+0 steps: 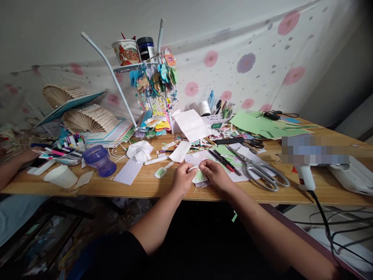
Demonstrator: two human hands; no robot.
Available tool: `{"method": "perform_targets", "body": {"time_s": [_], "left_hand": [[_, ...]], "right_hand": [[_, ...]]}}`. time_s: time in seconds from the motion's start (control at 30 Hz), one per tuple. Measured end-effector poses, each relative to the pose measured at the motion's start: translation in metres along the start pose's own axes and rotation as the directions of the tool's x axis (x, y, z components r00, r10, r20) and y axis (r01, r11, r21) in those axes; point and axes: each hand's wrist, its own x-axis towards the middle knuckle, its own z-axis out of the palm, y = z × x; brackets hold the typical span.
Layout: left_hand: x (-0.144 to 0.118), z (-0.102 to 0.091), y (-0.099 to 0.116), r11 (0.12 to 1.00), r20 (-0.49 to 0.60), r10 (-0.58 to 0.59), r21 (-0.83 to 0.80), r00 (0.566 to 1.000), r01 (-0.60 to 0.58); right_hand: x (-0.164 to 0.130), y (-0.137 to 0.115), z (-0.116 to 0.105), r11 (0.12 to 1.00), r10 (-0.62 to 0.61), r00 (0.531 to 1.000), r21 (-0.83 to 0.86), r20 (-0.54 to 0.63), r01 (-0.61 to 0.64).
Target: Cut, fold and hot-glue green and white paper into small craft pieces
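- Both forearms reach in from the bottom edge to the near rim of the wooden table [145, 184], the widest thing in view, littered with paper scraps and craft supplies
- Behind it hangs a pale cloth [262, 66] printed with pink and purple flowers
- Green paper sheets [262, 125] lie spread at the far right of the table
- At the back centre stands a rack of colourful paper ornaments [155, 83], with a printed paper cup [126, 51] and a dark jar [145, 46] on top
- Two folded paper fans [87, 116] sit at the far left
- Large steel scissors [258, 169] lie just right of the hands, blades pointing to the back left
- White glue gun [304, 175] stands near the right edge, its black cord dropping off the table
- Purple plastic cup [100, 159] lies on its side to the left, near a white cup [61, 177]
- Another person's hand [25, 157] rests at the far left edge
- Left hand [182, 179] is curled, fingertips pinching the left edge of the small green-and-white paper piece [198, 175]
- Right hand [215, 175] pinches the same piece from the right side
- That paper piece sits between the two hands, just above the table's front edge; whether it touches the table I cannot tell
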Motion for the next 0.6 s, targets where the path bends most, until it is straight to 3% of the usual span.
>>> {"method": "perform_targets", "body": {"time_s": [0.2, 0.33, 0.6], "left_hand": [[-0.0011, -0.0003, -0.0006, 1.000, -0.035, -0.014, -0.005, 0.999, 0.014], [-0.0014, -0.0001, 0.0012, 0.999, -0.042, -0.022, -0.029, 0.999, 0.020], [-0.0007, -0.0004, 0.0023, 0.998, 0.001, -0.013, -0.057, 1.000, 0.013]], "right_hand": [[0.0009, -0.0007, 0.0008, 0.991, 0.026, 0.999, 0.134, -0.044, -0.020], [0.0014, -0.0026, 0.0022, 0.958, 0.090, 0.996, 0.273, 0.000, -0.087], [0.0031, -0.0014, 0.0034, 0.994, 0.000, 1.000, 0.105, -0.022, 0.002]]}}
